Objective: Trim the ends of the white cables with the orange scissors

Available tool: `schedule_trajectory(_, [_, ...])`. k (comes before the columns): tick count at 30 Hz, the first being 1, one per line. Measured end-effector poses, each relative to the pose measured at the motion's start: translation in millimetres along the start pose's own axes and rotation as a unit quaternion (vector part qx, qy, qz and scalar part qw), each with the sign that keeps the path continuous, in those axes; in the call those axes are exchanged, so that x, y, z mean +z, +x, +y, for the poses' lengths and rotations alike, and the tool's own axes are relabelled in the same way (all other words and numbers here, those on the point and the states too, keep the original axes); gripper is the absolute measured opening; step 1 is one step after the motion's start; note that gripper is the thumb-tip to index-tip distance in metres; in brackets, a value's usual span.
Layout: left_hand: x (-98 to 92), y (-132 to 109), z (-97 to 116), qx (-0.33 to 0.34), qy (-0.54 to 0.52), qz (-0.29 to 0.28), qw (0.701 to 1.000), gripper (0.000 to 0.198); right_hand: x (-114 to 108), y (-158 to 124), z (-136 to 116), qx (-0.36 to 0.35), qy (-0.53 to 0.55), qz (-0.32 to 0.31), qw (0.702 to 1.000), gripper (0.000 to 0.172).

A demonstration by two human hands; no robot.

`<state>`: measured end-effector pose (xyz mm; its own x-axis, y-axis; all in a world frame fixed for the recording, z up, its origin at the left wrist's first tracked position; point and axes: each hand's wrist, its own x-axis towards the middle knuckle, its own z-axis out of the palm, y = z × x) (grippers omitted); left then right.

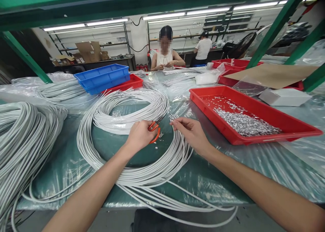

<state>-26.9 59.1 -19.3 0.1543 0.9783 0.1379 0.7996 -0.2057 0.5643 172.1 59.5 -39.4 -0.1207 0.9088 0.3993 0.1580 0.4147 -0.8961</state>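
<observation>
Orange-handled pliers [155, 132] are gripped in my left hand [141, 134], their dark jaws pointing up and right toward the cable tips. My right hand [191, 131] has thumb and forefinger pinched at the ends of a bundle of thin white cables [175, 119]; exactly what is between the fingertips is too small to tell. Beneath both hands lies a large coil of white cable [87, 137], with another coil [132, 127] overlapping its upper part. Small silvery scraps [160, 136] lie on the green surface just below the pliers.
A red tray [215, 123] of small silvery pieces stands at right. Blue trays [103, 77] rest over a red one behind the coils. A thick cable pile [22, 140] fills the left. Green frame posts [275, 30] flank the table [215, 184]. A person [166, 58] sits opposite.
</observation>
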Motion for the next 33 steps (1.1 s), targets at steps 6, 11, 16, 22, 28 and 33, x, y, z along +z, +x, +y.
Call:
schedule_trajectory(6, [-1.1, 3, -4, 0.009, -0.005, 0.036, 0.999, 0.023, -3, 7, -4, -0.013, -0.007, 0.004, 1.0, 0.034])
schedule_trajectory(11, [-3.3, 3, -5, 0.023, -0.007, 0.046, 0.999, 0.023, -23, 3, -40, -0.013, -0.013, -0.03, 0.999, 0.035])
schedule_trajectory(16, [-4.7, 3, -6, 0.028, -0.009, 0.04, 0.999, 0.02, -63, -66, -86, 0.05, -0.034, 0.057, 0.997, 0.031])
schedule_trajectory(22, [-2.7, 5, -6, 0.041, 0.013, 0.035, 0.998, 0.024, -66, -191, -78, 0.244, 0.089, 0.222, 0.94, 0.031])
schedule_trajectory(28, [-3.1, 0, -2, 0.047, 0.033, 0.026, 0.998, 0.022, -42, -230, -21, 0.448, 0.269, 0.298, 0.799, 0.027])
schedule_trajectory(33, [-6.6, 1, -2, 0.05, 0.045, 0.031, 0.997, 0.022, -35, -212, 1, 0.421, 0.247, 0.298, 0.82, 0.031])
